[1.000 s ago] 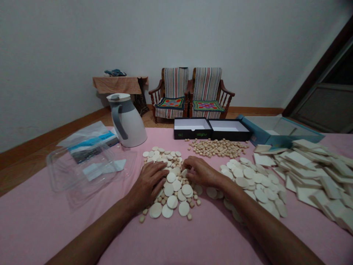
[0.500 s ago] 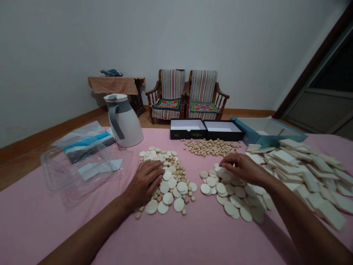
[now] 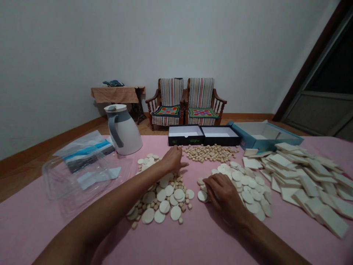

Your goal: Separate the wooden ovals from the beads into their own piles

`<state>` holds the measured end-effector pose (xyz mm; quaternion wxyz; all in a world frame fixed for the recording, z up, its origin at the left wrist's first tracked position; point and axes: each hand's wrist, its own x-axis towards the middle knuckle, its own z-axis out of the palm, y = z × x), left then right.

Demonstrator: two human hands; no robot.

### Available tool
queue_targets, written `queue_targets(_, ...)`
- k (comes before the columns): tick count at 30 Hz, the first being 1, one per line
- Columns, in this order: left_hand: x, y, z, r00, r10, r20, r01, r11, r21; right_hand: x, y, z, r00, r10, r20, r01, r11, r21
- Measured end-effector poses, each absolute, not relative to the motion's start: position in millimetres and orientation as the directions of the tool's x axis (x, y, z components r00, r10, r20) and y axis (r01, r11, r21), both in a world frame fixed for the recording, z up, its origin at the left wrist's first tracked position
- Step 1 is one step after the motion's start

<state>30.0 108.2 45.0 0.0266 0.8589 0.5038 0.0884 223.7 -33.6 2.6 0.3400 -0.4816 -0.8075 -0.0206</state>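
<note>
My left hand [image 3: 174, 159] reaches over a mixed heap of round wooden discs [image 3: 164, 207] and small wooden cubes [image 3: 178, 180]. Its fingers are at the left end of a pile of small wooden cubes [image 3: 211, 152], the thumb apart from them, and I see nothing held. My right hand [image 3: 224, 193] is closed, its bent fingertips down at the left edge of a second pile of wooden discs [image 3: 248, 184]. Whatever lies under those fingertips is hidden.
Two black open boxes [image 3: 186, 141] and a blue box [image 3: 248, 141] stand behind the cubes. Flat wooden pieces [image 3: 309, 176] are heaped at right. A white jug [image 3: 128, 134], clear plastic trays [image 3: 71, 184] and a blue-and-black package [image 3: 86, 152] occupy the left of the pink cloth [image 3: 193, 243].
My left hand has gone from the mixed heap forward and right to the edge of the cube pile. My right hand has come back toward me, down to the disc pile's left edge.
</note>
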Motion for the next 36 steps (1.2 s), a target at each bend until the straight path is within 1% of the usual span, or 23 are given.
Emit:
queue_targets(5,56.0,140.5,25.2,0.400,0.914,0.067,0.902,-0.406,0.149,222.0,-36.1,4.2,-0.315,0.760,0.569,0.780,0.549,-0.302)
queue_targets(11,86.4,143.6,11.7,0.356,0.933,0.057,0.916,-0.360,0.176,221.6,-33.8,1.4,-0.335,0.758,0.560,0.756,0.571,-0.321)
queue_targets(17,108.2,152.8,10.2,0.369,0.925,0.091,0.901,-0.380,0.211,223.0,-32.6,-0.8,-0.336,0.763,0.552,0.754,0.569,-0.328)
queue_targets(22,104.5,151.6,16.0,0.400,0.902,0.160,0.873,-0.428,0.234,223.8,-32.3,-1.0,-0.335,0.780,0.528,0.768,0.551,-0.327)
queue_targets(25,104.0,146.0,18.3,0.538,0.826,0.167,0.787,-0.563,0.253,223.3,-32.1,-0.8,-0.337,0.780,0.527,0.769,0.551,-0.324)
queue_targets(27,107.4,141.4,16.5,0.668,0.730,0.145,0.681,-0.678,0.276,222.9,-32.0,-0.7,-0.339,0.779,0.527,0.766,0.554,-0.325)
queue_targets(29,112.7,136.5,12.5,0.760,0.637,0.130,0.584,-0.756,0.296,222.8,-32.2,-0.3,-0.342,0.781,0.522,0.766,0.554,-0.326)
queue_targets(32,118.3,129.8,7.8,0.813,0.562,0.153,0.501,-0.809,0.309,223.4,-32.9,1.0,-0.343,0.784,0.517,0.771,0.549,-0.322)
queue_targets(36,107.5,122.1,11.4,0.827,0.518,0.219,0.443,-0.840,0.313,224.5,-33.2,0.6,-0.347,0.776,0.527,0.774,0.554,-0.307)
